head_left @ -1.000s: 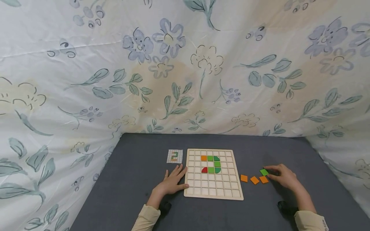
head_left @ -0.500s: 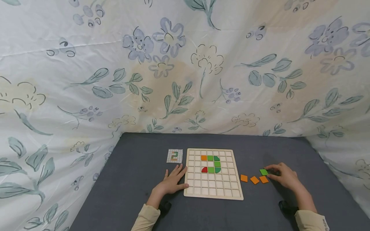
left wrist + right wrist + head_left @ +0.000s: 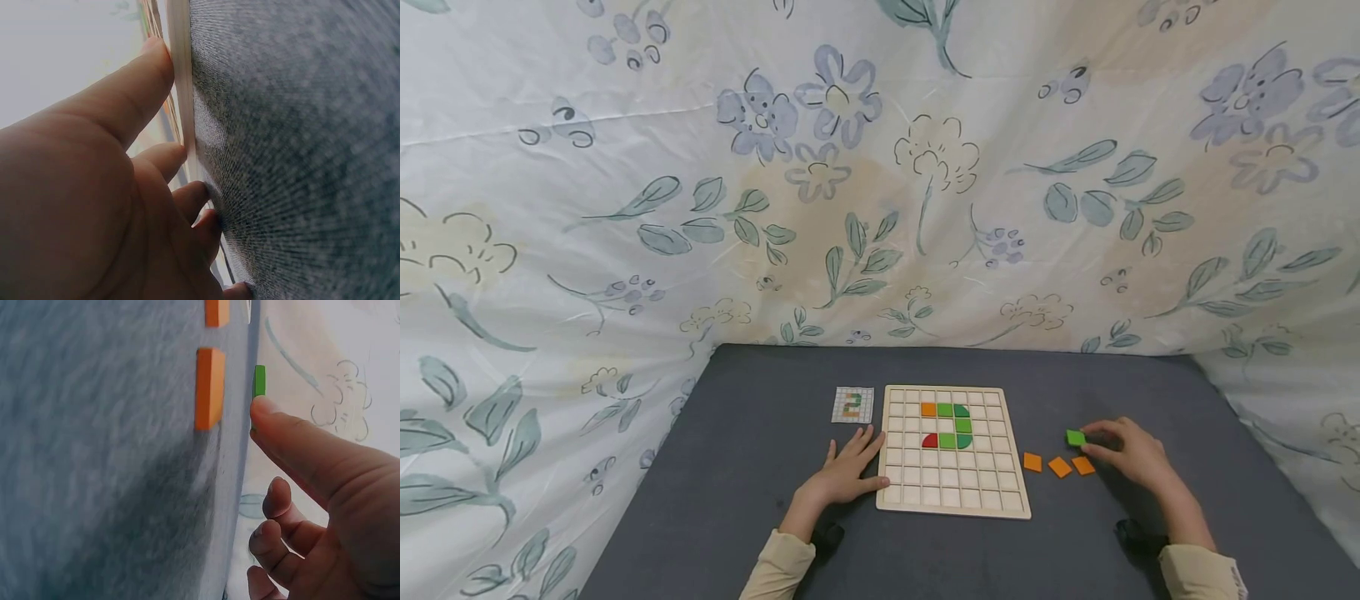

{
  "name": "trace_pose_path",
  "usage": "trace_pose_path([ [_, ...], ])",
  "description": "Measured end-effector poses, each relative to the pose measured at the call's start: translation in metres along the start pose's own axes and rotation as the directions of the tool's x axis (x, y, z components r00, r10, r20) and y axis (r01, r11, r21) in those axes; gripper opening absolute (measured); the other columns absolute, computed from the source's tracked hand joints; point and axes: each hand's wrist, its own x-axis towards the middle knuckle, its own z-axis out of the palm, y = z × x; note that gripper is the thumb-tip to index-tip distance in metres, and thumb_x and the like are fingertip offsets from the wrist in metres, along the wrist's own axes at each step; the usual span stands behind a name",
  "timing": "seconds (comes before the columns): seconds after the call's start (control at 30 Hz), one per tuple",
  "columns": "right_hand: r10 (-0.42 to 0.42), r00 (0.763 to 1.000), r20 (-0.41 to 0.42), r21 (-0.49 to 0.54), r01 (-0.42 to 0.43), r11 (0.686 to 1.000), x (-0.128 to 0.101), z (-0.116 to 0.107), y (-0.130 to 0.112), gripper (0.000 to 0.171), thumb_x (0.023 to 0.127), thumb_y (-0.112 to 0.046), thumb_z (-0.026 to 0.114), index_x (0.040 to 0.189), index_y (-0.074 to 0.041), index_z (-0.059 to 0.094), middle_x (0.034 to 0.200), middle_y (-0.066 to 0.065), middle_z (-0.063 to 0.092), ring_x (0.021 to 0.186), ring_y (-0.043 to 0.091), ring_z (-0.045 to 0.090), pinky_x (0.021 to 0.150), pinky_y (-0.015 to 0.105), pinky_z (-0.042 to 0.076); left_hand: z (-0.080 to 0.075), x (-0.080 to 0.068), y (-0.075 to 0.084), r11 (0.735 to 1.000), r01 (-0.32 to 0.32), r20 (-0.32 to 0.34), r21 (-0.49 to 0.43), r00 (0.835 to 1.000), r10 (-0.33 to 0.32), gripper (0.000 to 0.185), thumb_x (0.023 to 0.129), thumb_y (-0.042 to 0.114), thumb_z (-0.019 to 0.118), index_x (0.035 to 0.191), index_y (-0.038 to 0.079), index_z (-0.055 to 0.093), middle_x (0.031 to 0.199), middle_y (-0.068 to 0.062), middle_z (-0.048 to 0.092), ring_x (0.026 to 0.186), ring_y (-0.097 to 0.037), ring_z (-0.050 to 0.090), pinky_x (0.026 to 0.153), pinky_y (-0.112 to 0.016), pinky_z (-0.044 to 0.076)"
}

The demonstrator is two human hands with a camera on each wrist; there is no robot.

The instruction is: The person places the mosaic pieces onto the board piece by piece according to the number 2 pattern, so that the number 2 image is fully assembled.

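Observation:
Between thumb and forefinger my right hand [image 3: 1133, 457] pinches a green square tile [image 3: 1075, 438], right of the wooden grid board [image 3: 951, 499]. In the right wrist view the green tile [image 3: 259, 380] appears edge-on and above the table. Three orange tiles lie nearby: one by the board [image 3: 1032, 462], a middle one [image 3: 1060, 467], and one just below my right hand [image 3: 1083, 465]. My left hand [image 3: 841, 477] rests with spread fingers against the board's left edge; the left wrist view shows the thumb touching that edge [image 3: 182, 81]. Orange, green, dark-green and red pieces form a curved shape on the board.
A small printed card [image 3: 853, 405] with a coloured grid figure lies left of the board's top corner. The dark grey tabletop [image 3: 737, 433] meets a flowered cloth [image 3: 880, 250] at the back and sides.
My right hand has lifted the green tile from beside the rightmost orange tile and moved it slightly up and left. The left hand and the board stay where they were.

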Motion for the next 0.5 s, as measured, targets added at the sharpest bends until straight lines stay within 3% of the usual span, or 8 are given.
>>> trace_pose_path([
  [0.23, 0.022, 1.000, 0.020, 0.005, -0.022, 1.000, 0.006, 0.004, -0.013, 0.035, 0.080, -0.034, 0.072, 0.105, -0.010, 0.068, 0.090, 0.009, 0.054, 0.076, 0.021, 0.047, 0.064, 0.040, 0.029, 0.000, 0.000, 0.000, 1.000, 0.003, 0.003, -0.001, 1.000, -0.003, 0.076, 0.090, 0.044, 0.056, 0.149, 0.011, 0.022, 0.155, -0.014, 0.014, 0.142, -0.034, 0.009, 0.106, -0.066, -0.001],
  [0.5, -0.019, 1.000, -0.006, 0.019, 0.019, 1.000, 0.010, 0.009, -0.028, 0.034, 0.079, -0.035, 0.072, 0.102, -0.011, 0.068, 0.085, 0.006, 0.052, 0.069, 0.018, 0.042, 0.061, 0.035, 0.025, 0.001, 0.000, 0.000, 1.000, 0.011, 0.007, -0.003, 1.000, -0.011, 0.076, 0.090, 0.044, 0.056, 0.149, 0.011, 0.022, 0.155, -0.013, 0.014, 0.143, -0.033, 0.009, 0.107, -0.066, -0.001],
])
